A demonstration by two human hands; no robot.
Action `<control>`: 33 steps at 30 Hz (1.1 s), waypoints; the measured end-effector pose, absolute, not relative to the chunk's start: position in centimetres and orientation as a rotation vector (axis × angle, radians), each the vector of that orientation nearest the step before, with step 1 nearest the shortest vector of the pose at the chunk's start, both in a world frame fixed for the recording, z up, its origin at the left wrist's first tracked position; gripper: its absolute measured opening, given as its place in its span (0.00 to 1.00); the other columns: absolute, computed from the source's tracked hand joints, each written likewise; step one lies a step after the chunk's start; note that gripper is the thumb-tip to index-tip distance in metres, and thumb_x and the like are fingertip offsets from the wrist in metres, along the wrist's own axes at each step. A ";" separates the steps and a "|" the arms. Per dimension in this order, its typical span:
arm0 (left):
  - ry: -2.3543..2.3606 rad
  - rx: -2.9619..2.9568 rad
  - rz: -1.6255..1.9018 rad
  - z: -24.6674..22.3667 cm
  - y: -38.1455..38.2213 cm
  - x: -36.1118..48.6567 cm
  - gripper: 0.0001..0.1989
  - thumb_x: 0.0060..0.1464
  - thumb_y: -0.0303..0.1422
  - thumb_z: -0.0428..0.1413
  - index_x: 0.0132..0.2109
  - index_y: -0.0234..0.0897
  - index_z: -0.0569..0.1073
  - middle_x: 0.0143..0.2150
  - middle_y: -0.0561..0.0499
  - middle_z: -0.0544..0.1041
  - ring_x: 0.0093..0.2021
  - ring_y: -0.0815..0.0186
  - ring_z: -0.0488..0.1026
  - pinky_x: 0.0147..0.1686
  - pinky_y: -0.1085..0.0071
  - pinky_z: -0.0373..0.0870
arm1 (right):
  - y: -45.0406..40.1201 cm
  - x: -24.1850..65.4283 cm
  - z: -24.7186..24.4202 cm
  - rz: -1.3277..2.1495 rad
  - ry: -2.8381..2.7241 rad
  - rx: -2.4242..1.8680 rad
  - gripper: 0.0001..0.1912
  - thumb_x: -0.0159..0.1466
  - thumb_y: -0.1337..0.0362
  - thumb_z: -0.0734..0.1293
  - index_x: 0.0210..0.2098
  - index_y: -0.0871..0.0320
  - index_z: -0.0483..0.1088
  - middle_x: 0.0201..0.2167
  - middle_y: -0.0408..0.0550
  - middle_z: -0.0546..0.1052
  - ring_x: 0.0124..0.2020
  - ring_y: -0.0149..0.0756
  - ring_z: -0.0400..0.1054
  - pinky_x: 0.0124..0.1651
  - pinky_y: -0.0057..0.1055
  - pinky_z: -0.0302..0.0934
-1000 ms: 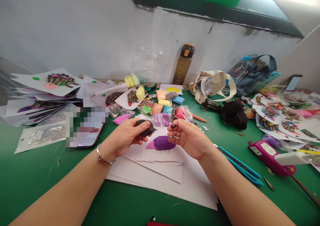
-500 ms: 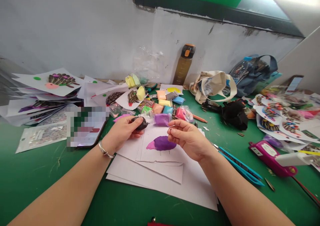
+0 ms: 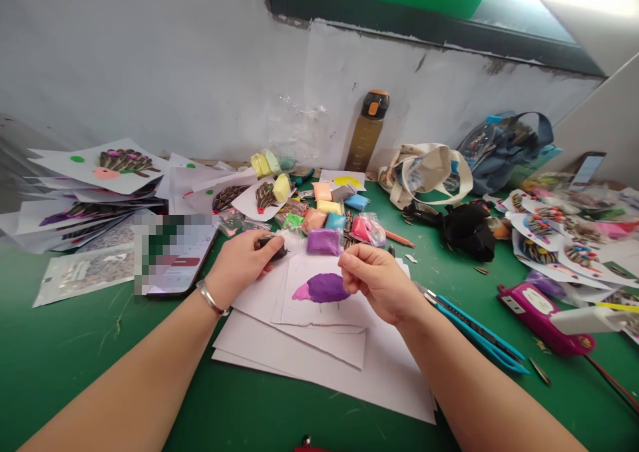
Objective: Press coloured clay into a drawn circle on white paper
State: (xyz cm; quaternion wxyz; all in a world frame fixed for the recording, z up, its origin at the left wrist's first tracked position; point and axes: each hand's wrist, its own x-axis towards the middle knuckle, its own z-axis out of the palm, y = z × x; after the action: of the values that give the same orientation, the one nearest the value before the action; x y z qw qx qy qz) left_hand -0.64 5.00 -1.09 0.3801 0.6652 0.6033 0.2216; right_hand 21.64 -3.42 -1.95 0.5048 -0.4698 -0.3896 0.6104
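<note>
Gripping a dark clay lump point(image 3: 272, 247) in the L hand point(image 3: 239, 279), L fingers point(image 3: 254, 252) curled close round it, just above the paper stack's far L corner. R hand point(image 3: 377, 282) hangs over a purple clay blob point(image 3: 322, 287) on a white paper sheet point(image 3: 309, 315), R fingers point(image 3: 349, 269) pinched narrow, can't tell if holding anything. Bag of purple clay point(image 3: 323, 241) just past both hands, blue-handled scissors point(image 3: 474, 329) right of the stack, on the green desk point(image 3: 74, 372)

There was one left hand point(image 3: 238, 270), one right hand point(image 3: 377, 282), one black clay lump point(image 3: 275, 249), one purple clay blob point(image 3: 325, 287), and one water bottle point(image 3: 366, 131).
</note>
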 end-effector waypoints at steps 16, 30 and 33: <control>1.520 2.358 0.959 1.1 2.7 -0.6 0.20 0.58 0.42 0.51 0.52 0.37 0.73 0.52 0.45 0.75 0.53 0.54 0.69 0.56 0.64 0.59 | -3.5 21.3 -2.1 1.465 -1.015 -1.193 0.11 0.57 0.56 0.69 0.31 0.59 0.71 0.25 0.44 0.76 0.24 0.31 0.71 0.32 0.31 0.64; 0.891 1.454 0.547 0.3 -0.5 3.3 0.13 0.56 0.40 0.53 0.40 0.38 0.77 0.38 0.49 0.79 0.39 0.63 0.75 0.38 0.70 0.73 | -4.8 19.9 -1.5 1.027 -1.404 -1.422 0.03 0.60 0.64 0.64 0.31 0.54 0.70 0.25 0.42 0.72 0.28 0.33 0.64 0.32 0.30 0.59; 0.849 1.396 0.514 0.2 -0.6 3.3 0.13 0.56 0.41 0.54 0.39 0.37 0.77 0.36 0.50 0.78 0.37 0.65 0.74 0.37 0.71 0.72 | -5.2 19.6 -1.6 0.909 -1.547 -1.443 0.04 0.62 0.66 0.61 0.33 0.53 0.68 0.25 0.41 0.72 0.28 0.33 0.64 0.32 0.30 0.58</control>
State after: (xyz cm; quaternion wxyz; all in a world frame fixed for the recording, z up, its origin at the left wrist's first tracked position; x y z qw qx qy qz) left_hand 3.33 -0.55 0.21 0.6553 0.6156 0.3744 0.2267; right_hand 19.64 -5.20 -1.56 0.4075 -0.5723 -0.6135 0.3607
